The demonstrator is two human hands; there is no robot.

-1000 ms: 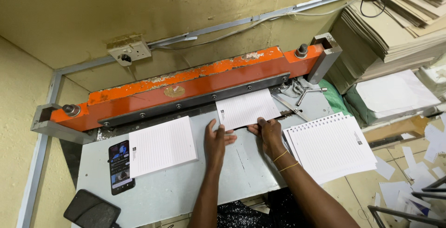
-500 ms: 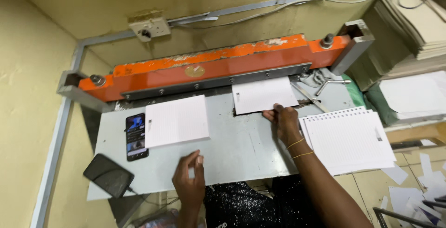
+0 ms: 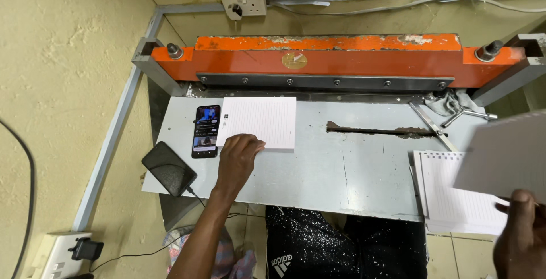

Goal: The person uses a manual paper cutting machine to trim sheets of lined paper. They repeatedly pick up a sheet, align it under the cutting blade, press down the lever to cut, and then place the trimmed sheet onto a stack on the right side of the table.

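Left hand (image 3: 238, 156) spread on lined paper stack (image 3: 260, 122), right hand (image 3: 520, 233) pinching sheet (image 3: 506, 156), grey table (image 3: 341, 171), yellow walls

Orange paper cutter (image 3: 335, 57) against the wall; grey table (image 3: 341, 171) with a rusty slot (image 3: 378, 130). Lit phone (image 3: 206, 130), black power bank (image 3: 169, 168), wall socket (image 3: 243, 3), metal crank (image 3: 467, 115), cloth (image 3: 449, 101).

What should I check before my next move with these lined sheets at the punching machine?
1. Left hand resting on the lined stack: ok.
2. Right hand gripping the lifted sheets: ok.
3. Slot in the machine table free of paper: ok.
4. Smartphone away from the orange bar: ok.
5. Punched stack edges squared: cannot tell.
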